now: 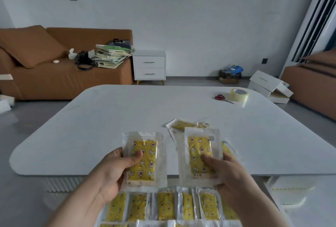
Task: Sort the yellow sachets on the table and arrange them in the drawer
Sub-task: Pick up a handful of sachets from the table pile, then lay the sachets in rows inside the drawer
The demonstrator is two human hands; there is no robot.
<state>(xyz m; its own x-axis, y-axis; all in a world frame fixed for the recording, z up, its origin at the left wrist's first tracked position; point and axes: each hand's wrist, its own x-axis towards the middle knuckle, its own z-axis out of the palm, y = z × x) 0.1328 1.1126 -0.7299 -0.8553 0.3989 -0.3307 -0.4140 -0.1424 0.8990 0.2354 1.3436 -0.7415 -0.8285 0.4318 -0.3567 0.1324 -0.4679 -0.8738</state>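
Starting with the sachets: appearance? (Obs. 1)

Flat clear plastic packets, each with a yellow insert printed with small stars, moons and flower-like figures. All look alike from here. (Obs. 2)

Which ones are in hand? (Obs. 1)

Two, both raised upright over the near edge of the bench (127, 117). Left grip (109, 174) is clasped on the left sachet (148, 165): thumb laid across the front of the yellow panel, fingers behind the packet's left side. Right grip (231, 174) is clasped on the right sachet (196, 147): thumb on the front at the lower middle, fingers behind. The two packets are apart, not touching. (Obs. 2)

Neither grip released? (Obs. 1)

No. Each is grasping one packet. (Obs. 2)

Remaining sachets, location? (Obs. 1)

Three spots. A loose pile (183, 125) lies on the bench just beyond the right sachet, packets overlapping at odd angles. One stray sachet (227, 149) peeks out on the bench behind the right grip. Below the bench's near edge, a row of sachets (166, 205) lies side by side, long sides parallel, with the tops of a second row at the bottom edge of view. What they lie in I cannot make out. (Obs. 2)

Anything else on the bench? (Obs. 1)

Tape roll (239, 94) and red-handled scissors (222, 98) at the far right corner, near each other, well apart from the sachets. (Obs. 2)
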